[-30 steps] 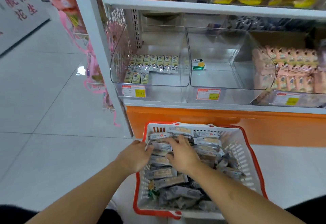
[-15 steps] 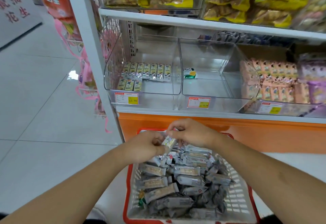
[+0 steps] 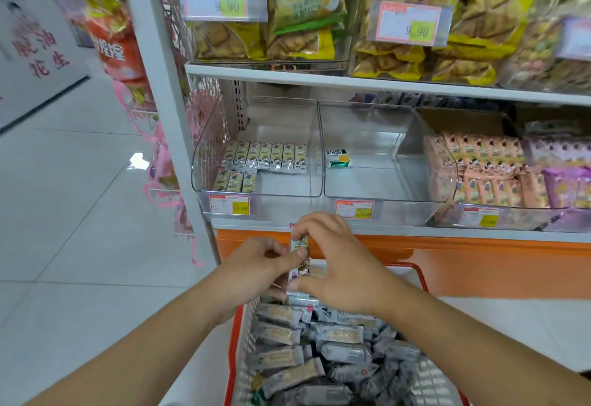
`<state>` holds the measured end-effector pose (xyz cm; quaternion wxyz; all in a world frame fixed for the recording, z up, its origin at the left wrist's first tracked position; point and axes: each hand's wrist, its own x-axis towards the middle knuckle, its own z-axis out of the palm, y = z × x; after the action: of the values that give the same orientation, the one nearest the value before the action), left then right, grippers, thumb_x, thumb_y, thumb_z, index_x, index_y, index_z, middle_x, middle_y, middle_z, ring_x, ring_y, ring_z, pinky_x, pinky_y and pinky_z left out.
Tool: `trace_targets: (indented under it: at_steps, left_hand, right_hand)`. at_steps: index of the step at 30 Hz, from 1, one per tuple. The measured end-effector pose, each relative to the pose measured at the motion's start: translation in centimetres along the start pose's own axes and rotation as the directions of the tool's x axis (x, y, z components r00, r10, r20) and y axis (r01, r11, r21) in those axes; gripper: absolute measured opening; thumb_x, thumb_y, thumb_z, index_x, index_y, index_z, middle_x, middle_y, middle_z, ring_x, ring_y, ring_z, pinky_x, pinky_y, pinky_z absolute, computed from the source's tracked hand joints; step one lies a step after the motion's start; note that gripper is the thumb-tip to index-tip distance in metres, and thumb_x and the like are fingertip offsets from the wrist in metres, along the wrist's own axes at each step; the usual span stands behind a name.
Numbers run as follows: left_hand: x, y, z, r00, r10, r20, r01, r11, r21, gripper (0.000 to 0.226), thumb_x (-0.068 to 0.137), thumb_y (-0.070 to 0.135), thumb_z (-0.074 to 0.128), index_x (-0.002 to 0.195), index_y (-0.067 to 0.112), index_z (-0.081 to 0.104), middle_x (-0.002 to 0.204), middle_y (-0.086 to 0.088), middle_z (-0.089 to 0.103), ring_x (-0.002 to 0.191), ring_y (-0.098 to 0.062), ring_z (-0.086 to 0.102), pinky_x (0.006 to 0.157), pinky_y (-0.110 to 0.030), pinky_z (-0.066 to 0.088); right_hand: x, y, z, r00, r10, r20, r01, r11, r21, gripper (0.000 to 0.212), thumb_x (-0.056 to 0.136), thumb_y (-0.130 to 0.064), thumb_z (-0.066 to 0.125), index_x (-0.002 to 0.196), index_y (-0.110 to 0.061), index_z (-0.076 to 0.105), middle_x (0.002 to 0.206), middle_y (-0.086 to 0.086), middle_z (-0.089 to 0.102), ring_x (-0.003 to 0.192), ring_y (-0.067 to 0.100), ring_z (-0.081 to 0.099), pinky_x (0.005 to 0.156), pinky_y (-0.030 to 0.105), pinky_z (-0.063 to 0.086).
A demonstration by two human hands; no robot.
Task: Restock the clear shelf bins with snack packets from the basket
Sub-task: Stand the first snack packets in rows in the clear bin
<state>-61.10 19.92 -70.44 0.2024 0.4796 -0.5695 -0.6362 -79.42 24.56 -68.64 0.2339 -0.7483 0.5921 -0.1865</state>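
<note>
Here both hands, left hand (image 3: 256,264) and right hand (image 3: 335,261), fingers curled, pinch snack packets (image 3: 300,256) (print unreadable); bin tag (image 3: 229,204) reads 15.80.

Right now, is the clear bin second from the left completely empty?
No: the second clear bin holds a single green and white packet lying near its back left corner.

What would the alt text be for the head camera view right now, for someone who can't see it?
Both hands, left hand and right hand, hold a small stack of snack packets upright above a red basket full of grey packets. Behind, on the shelf, a clear left bin holds two partial rows of packets and the middle bin holds a single green packet.
</note>
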Motion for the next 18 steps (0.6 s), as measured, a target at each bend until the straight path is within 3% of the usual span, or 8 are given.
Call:
trace_targets:
  at_steps: [4,7,9,12,14,16,18]
  left_hand:
    - [0.2,0.2,-0.4,1.0,0.0,-0.025,0.0,1.0,-0.004,0.04,0.092,0.044,0.075,0.099,0.006,0.066,0.078,-0.007,0.065,0.067,-0.012,0.067,0.066,-0.028,0.058]
    - [0.3,1.4,-1.3,0.997,0.018,-0.079,-0.011,0.997,0.08,0.042,0.094,0.054,0.066,0.096,0.012,0.067,0.079,-0.003,0.07,0.069,-0.012,0.069,0.066,-0.03,0.058]
    - [0.8,2.5,-2.6,0.972,0.133,-0.196,-0.081,0.964,0.252,0.041,0.1,0.059,0.054,0.094,0.021,0.068,0.082,0.003,0.073,0.075,-0.015,0.07,0.074,-0.038,0.059]
    - [1.6,4.5,-5.8,0.848,0.422,-0.319,-0.237,0.843,0.483,0.03,0.106,0.045,0.046,0.093,0.025,0.063,0.085,0.003,0.067,0.083,-0.012,0.063,0.075,-0.035,0.049]
    - [2.4,5.1,-8.1,0.804,0.529,-0.27,-0.272,0.732,0.625,0.029,0.108,0.039,0.043,0.088,0.026,0.059,0.083,0.005,0.061,0.082,-0.008,0.056,0.07,-0.031,0.041]
    - [3.4,4.5,-10.1,0.825,0.523,-0.212,-0.255,0.681,0.686,0.033,0.109,0.041,0.038,0.082,0.029,0.053,0.081,0.007,0.058,0.08,-0.004,0.053,0.068,-0.029,0.038]
    - [4.3,3.6,-11.3,0.864,0.469,-0.184,-0.194,0.647,0.738,0.036,0.109,0.045,0.034,0.08,0.028,0.05,0.079,0.007,0.057,0.078,-0.007,0.054,0.068,-0.033,0.039]
  right_hand:
    - [0.6,-0.3,0.2,0.998,0.062,-0.026,-0.061,0.997,0.05,0.062,0.079,-0.046,0.087,0.126,-0.038,0.047,0.136,-0.025,0.041,0.131,-0.001,0.032,0.112,0.027,0.035]
    - [1.4,-0.9,-0.3,0.993,0.104,-0.058,-0.098,0.99,0.097,0.061,0.078,-0.045,0.087,0.124,-0.043,0.047,0.13,-0.029,0.045,0.126,-0.004,0.039,0.105,0.025,0.04]
    - [2.6,-1.7,-1.4,0.987,0.128,-0.095,-0.116,0.986,0.124,0.063,0.08,-0.044,0.087,0.128,-0.044,0.046,0.121,-0.032,0.043,0.116,-0.008,0.043,0.092,0.017,0.038]
    - [6.2,-2.8,-3.3,0.979,0.116,-0.165,-0.096,0.987,0.128,0.071,0.082,-0.044,0.087,0.137,-0.042,0.041,0.11,-0.032,0.038,0.099,-0.011,0.044,0.08,0.008,0.033]
    - [9.9,-2.8,-3.7,0.976,0.098,-0.196,-0.079,0.992,0.101,0.076,0.08,-0.041,0.089,0.14,-0.037,0.041,0.116,-0.025,0.042,0.1,-0.003,0.049,0.081,0.015,0.039]
    - [13.7,-2.2,-3.5,0.976,0.12,-0.179,-0.11,0.992,0.065,0.08,0.078,-0.038,0.091,0.141,-0.031,0.042,0.131,-0.013,0.048,0.115,0.009,0.052,0.09,0.026,0.043]
    - [16.9,-1.2,-2.9,0.98,0.166,-0.112,-0.166,0.986,0.012,0.081,0.078,-0.035,0.092,0.142,-0.024,0.043,0.132,-0.006,0.049,0.118,0.017,0.052,0.09,0.029,0.043]
